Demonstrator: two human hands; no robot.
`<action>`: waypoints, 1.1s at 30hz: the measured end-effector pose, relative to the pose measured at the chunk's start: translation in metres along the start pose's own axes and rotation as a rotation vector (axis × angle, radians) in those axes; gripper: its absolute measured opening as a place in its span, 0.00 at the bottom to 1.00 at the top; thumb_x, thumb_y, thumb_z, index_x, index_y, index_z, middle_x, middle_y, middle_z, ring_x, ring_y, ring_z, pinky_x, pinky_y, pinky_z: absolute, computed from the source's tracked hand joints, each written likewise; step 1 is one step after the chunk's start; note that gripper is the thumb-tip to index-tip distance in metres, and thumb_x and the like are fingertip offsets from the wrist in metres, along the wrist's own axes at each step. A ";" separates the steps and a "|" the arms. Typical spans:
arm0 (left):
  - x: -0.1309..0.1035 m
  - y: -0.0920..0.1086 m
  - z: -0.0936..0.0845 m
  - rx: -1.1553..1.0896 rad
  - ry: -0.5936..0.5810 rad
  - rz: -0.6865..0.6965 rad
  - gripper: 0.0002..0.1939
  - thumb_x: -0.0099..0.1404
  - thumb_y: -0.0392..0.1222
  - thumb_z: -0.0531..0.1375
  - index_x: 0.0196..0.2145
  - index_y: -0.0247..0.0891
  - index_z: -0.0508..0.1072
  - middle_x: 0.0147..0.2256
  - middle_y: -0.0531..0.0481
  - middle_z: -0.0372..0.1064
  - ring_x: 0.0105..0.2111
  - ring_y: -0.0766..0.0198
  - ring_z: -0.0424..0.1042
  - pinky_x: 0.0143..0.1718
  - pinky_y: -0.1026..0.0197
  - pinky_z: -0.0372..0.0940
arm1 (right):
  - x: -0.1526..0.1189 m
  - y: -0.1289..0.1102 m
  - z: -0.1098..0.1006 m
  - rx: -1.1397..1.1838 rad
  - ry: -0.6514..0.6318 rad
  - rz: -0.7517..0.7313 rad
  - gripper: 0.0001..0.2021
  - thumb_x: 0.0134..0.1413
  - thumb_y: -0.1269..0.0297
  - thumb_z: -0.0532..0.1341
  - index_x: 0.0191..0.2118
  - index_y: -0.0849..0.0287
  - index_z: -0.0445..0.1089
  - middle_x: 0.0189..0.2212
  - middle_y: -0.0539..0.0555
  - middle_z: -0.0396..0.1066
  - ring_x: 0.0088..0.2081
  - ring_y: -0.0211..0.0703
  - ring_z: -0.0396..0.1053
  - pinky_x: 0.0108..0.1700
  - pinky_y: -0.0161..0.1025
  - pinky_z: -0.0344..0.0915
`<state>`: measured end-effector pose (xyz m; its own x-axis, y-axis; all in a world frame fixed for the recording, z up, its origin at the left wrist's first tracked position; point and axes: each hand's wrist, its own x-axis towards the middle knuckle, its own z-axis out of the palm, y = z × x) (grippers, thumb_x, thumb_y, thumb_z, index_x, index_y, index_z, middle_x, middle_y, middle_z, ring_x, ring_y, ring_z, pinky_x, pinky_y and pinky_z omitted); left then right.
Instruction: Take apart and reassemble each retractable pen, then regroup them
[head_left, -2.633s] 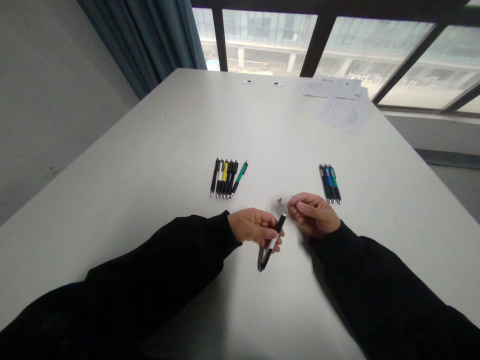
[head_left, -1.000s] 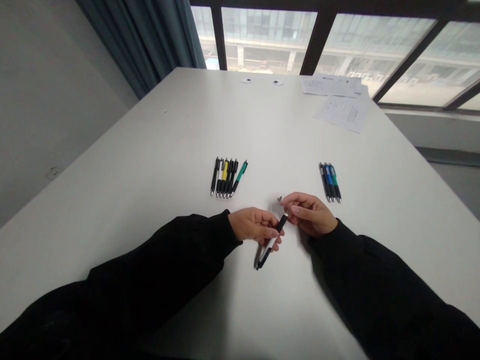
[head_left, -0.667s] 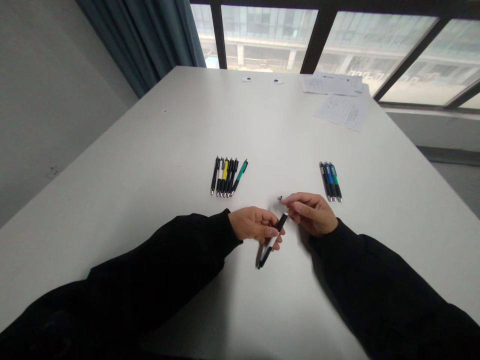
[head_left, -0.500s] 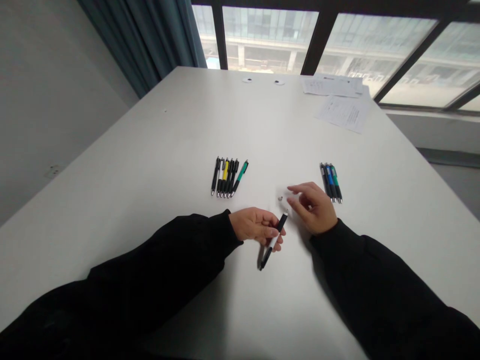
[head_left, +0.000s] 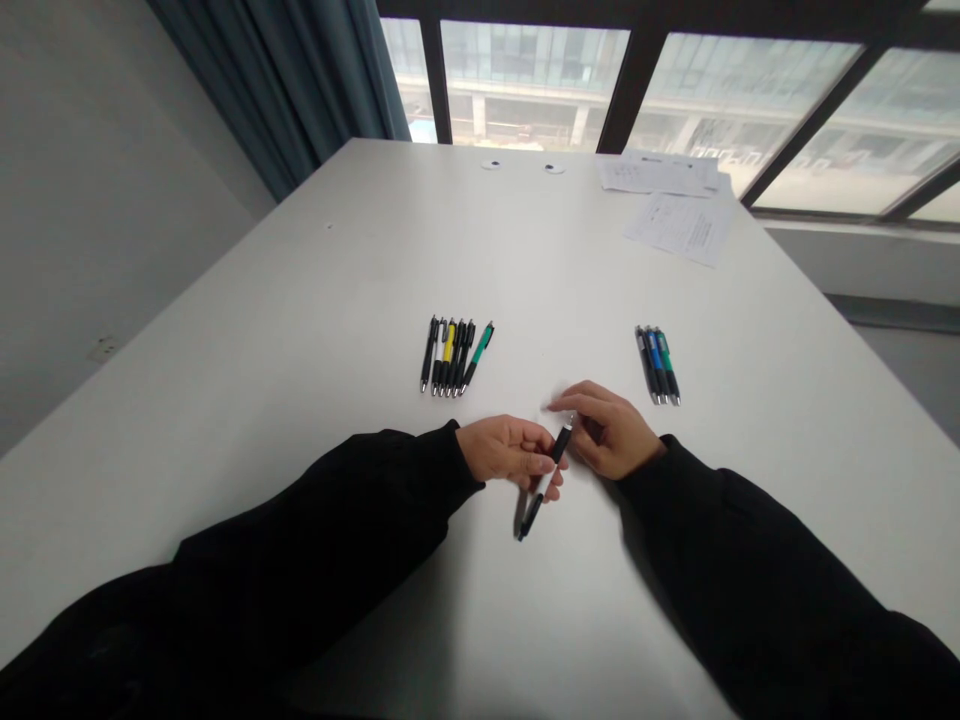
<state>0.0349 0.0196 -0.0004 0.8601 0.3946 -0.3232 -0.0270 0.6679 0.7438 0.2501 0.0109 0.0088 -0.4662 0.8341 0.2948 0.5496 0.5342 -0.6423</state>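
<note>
Your left hand (head_left: 510,455) closed around a black-and-white pen (head_left: 547,484), your right hand (head_left: 613,432) half-curled by its far tip, hold unclear, pen row (head_left: 448,360) far left, three pens (head_left: 658,367) far right

On the table (head_left: 300,330), left pens (head_left: 449,360) and right pens (head_left: 658,366) lie behind the held pen (head_left: 547,482).

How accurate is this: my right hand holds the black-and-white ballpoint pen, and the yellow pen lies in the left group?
Wrong hand: the head view shows the black-and-white ballpoint pen in your left hand. The yellow pen does lie in the left group.
</note>
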 end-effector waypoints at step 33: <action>-0.001 0.000 -0.001 0.075 -0.004 -0.032 0.20 0.50 0.47 0.72 0.34 0.29 0.74 0.30 0.45 0.74 0.28 0.60 0.77 0.30 0.61 0.71 | 0.000 0.011 -0.008 0.929 -0.095 0.325 0.09 0.45 0.64 0.71 0.34 0.60 0.77 0.26 0.52 0.73 0.25 0.34 0.65 0.26 0.33 0.60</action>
<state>0.0340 0.0199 -0.0005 0.8620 0.3713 -0.3450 0.0387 0.6305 0.7752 0.2615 0.0183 0.0073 -0.4655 0.8847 -0.0260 -0.0826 -0.0727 -0.9939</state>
